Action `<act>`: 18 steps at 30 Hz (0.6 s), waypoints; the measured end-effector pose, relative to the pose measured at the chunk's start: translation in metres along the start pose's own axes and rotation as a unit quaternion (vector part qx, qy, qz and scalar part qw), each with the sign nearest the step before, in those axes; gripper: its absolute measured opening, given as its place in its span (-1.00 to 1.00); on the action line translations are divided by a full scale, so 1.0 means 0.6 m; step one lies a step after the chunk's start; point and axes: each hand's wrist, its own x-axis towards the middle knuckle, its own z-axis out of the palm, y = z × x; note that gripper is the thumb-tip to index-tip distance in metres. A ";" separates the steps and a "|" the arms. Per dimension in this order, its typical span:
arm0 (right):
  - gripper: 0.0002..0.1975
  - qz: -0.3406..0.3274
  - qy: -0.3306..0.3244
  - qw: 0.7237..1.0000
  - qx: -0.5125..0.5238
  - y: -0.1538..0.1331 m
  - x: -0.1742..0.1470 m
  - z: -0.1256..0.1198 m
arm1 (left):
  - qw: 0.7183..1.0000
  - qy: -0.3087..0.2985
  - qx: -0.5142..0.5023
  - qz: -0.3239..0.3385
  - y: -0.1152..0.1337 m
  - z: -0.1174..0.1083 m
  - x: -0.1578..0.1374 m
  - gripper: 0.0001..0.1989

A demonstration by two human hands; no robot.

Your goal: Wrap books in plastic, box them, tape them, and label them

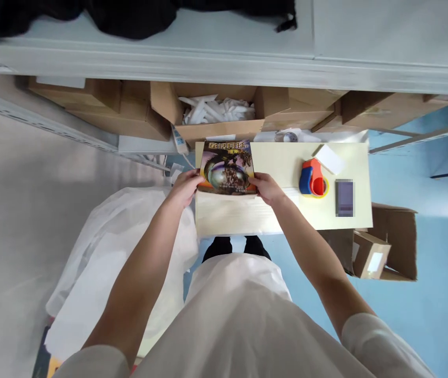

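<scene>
A book [227,168] with a dark, colourful cover, showing a dragon-like creature and a large globe, is held up over the pale yellow table [239,220]. My left hand [186,186] grips its left edge, thumb on the cover. On the opposite edge my right hand [267,187] pinches the lower corner, its thumb also on the front. The fingers behind the book are hidden. To the right on the table stands a red and blue tape dispenser [312,178] with a yellow-edged roll.
A small white box [329,159] and a blurred dark rectangular object [344,198] lie at the table's right. Behind is a shelf with cardboard boxes, one open box [224,127] holding white pieces. White plastic sheeting [129,236] bulges at left; an open carton [400,241] stands at right.
</scene>
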 end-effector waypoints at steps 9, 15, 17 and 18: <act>-0.60 -0.086 0.088 0.992 -0.027 0.148 -0.136 -0.235 | 0.983 -0.099 0.154 0.015 -0.130 0.215 -0.113 -0.52; -0.69 -0.059 0.127 0.978 -0.157 0.225 -0.130 -0.327 | 0.966 -0.093 0.241 0.000 -0.229 0.320 -0.120 -0.56; -0.72 -0.054 0.132 0.968 -0.204 0.238 -0.115 -0.337 | 0.961 -0.079 0.264 0.003 -0.249 0.334 -0.115 -0.57; -0.73 -0.052 0.135 0.965 -0.220 0.243 -0.107 -0.340 | 0.958 -0.070 0.278 0.007 -0.256 0.337 -0.113 -0.58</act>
